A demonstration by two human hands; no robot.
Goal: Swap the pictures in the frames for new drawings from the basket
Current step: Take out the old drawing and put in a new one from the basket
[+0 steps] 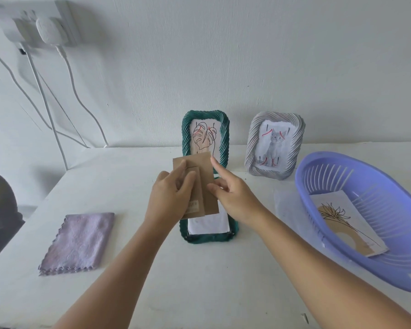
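From my remote seat I see both forearms reaching in from the near edge over the white table (223, 276). At near left a lilac cloth (77, 242) lies flat, well apart from everything else. At right the lilac basket (330, 167) sits tilted, and inside it rests one drawing (347, 224) of a thin-lined plant over a tan arch. In the middle, a green frame (209, 237) lies flat on the table, face down, with a white sheet (208, 224) showing in its opening. Above it my left hand (170, 197) has its grip closed round a brown cardboard backing (207, 186), thumb on the near face and fingers curled over the left edge; a narrower cardboard stand strip lies along its front. My right hand (233, 193) is at the backing's right edge, forefinger stretched up and away, thumb touching the card; I cannot tell whether its grip truly pinches it. Farther back, just behind the backing, a second green frame (205, 136) stands upright against the wall, holding a leaf line drawing (203, 138). To its right, apart from it, a grey frame (274, 148) leans back with a kitten picture (274, 146) inside. At far left, white plugs (45, 29) and cables hang down the wall.
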